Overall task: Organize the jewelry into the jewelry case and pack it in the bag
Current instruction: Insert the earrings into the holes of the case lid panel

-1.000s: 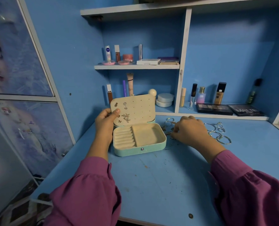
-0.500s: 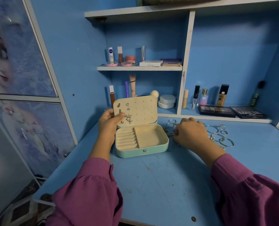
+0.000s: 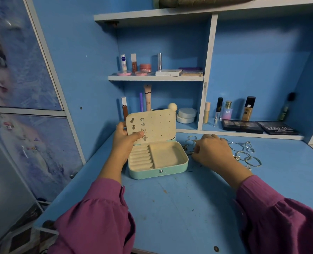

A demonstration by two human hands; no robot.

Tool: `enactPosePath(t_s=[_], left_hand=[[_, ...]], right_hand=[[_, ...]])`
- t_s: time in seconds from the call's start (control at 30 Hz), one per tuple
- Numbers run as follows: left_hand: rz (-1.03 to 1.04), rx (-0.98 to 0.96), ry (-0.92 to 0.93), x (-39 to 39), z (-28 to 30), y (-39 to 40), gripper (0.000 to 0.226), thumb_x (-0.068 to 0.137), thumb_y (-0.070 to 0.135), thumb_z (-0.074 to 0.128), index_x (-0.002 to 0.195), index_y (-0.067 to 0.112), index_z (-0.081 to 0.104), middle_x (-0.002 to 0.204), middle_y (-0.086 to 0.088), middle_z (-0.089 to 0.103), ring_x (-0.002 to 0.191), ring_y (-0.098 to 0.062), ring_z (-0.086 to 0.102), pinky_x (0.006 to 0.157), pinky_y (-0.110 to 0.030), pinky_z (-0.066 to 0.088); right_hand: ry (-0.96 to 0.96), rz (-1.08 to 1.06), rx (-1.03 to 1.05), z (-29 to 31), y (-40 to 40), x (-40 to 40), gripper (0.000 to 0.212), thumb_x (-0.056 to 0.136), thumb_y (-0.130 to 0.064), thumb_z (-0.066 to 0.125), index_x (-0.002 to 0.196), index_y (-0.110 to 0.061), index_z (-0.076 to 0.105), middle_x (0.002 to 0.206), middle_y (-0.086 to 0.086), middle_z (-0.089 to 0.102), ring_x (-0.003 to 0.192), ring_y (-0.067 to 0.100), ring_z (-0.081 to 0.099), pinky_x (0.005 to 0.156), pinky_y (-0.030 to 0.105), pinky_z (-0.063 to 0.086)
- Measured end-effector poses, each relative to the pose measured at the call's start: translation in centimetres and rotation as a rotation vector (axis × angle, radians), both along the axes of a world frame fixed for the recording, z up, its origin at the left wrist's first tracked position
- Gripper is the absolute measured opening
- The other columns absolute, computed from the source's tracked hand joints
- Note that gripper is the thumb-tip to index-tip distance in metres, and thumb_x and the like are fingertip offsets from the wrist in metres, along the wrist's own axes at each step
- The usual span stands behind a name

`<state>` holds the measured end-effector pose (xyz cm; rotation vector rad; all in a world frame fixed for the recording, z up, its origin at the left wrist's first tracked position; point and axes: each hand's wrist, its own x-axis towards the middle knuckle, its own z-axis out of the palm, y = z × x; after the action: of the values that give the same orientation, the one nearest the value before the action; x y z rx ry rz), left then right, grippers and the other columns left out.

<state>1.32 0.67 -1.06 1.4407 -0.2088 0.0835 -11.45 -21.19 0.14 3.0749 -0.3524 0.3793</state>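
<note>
Mint jewelry case (image 3: 157, 170) open, cream lining, earrings (image 3: 142, 128) pinned in lid; left hand (image 3: 123, 142) grips lid; right hand (image 3: 209, 150) curled over rings (image 3: 243, 153), grasp unclear.

Dim, even bluish light with soft shadows under the white shelf boards (image 3: 155, 78); wide-angle bending at the edges, slight softness throughout.

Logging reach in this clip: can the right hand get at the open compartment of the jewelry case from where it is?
Probably yes. The right hand rests on the desk just right of the jewelry case, whose lid the left hand holds upright, so the open compartment lies uncovered with nothing between.
</note>
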Motion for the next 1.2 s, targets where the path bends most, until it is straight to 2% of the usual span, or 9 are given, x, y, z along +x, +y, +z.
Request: enactPosePath(t_s=[0.17, 0.37, 0.57, 0.73, 0.87, 1.2], left_hand=[[0.003, 0.033, -0.005, 0.0, 0.2, -0.2, 0.040, 0.076, -0.006, 0.073, 0.102, 0.016, 0.052, 0.094, 0.000, 0.068, 0.080, -0.014, 0.068, 0.067, -0.030, 0.056], [0.016, 0.111, -0.036, 0.4, 0.0, -0.2, 0.043, 0.076, -0.002, 0.073, 0.114, 0.010, 0.055, 0.103, -0.005, 0.070, 0.092, -0.020, 0.069, 0.079, -0.038, 0.057], [0.000, 0.131, -0.067, 0.3, -0.1, -0.1, 0.041, 0.078, -0.004, 0.070, 0.115, 0.009, 0.060, 0.103, -0.003, 0.070, 0.095, -0.020, 0.068, 0.081, -0.037, 0.057], [-0.028, 0.106, -0.067, 0.1, 0.1, -0.3, 0.049, 0.076, -0.010, 0.070, 0.118, 0.011, 0.056, 0.103, -0.001, 0.068, 0.096, -0.018, 0.065, 0.078, -0.031, 0.055], [-0.024, 0.117, -0.074, 0.0, 0.1, -0.2, 0.048, 0.076, -0.008, 0.072, 0.117, 0.012, 0.058, 0.103, 0.000, 0.069, 0.096, -0.017, 0.066, 0.080, -0.034, 0.055], [-0.036, 0.109, -0.077, -0.7, 0.5, 0.0, 0.041, 0.077, -0.008, 0.071, 0.111, 0.012, 0.061, 0.097, 0.003, 0.069, 0.086, -0.010, 0.067, 0.062, -0.017, 0.055]], right_hand=[[-0.006, 0.010, 0.010, 0.0, -0.1, -0.1, 0.026, 0.089, -0.036, 0.054, 0.107, -0.022, 0.068, 0.116, 0.003, 0.057, 0.111, 0.024, 0.048, 0.092, 0.036, 0.040], [-0.001, 0.014, 0.018, -0.2, -0.2, 0.0, 0.026, 0.090, -0.035, 0.052, 0.107, -0.024, 0.069, 0.116, 0.002, 0.057, 0.111, 0.023, 0.048, 0.092, 0.036, 0.040], [0.000, 0.024, 0.024, -0.3, -0.2, 0.0, 0.024, 0.091, -0.033, 0.052, 0.107, -0.025, 0.069, 0.115, 0.001, 0.057, 0.111, 0.023, 0.048, 0.091, 0.035, 0.039], [0.004, 0.026, 0.016, -0.3, -0.2, 0.1, 0.024, 0.091, -0.033, 0.052, 0.107, -0.027, 0.069, 0.116, 0.001, 0.057, 0.111, 0.023, 0.048, 0.091, 0.035, 0.039], [0.008, 0.028, 0.021, -0.3, -0.3, 0.1, 0.023, 0.091, -0.033, 0.053, 0.107, -0.027, 0.069, 0.117, 0.001, 0.058, 0.111, 0.023, 0.048, 0.091, 0.035, 0.039], [0.001, 0.032, 0.014, -0.3, -0.3, 0.1, 0.024, 0.091, -0.035, 0.053, 0.107, -0.026, 0.069, 0.116, 0.001, 0.058, 0.110, 0.022, 0.048, 0.090, 0.035, 0.040]])
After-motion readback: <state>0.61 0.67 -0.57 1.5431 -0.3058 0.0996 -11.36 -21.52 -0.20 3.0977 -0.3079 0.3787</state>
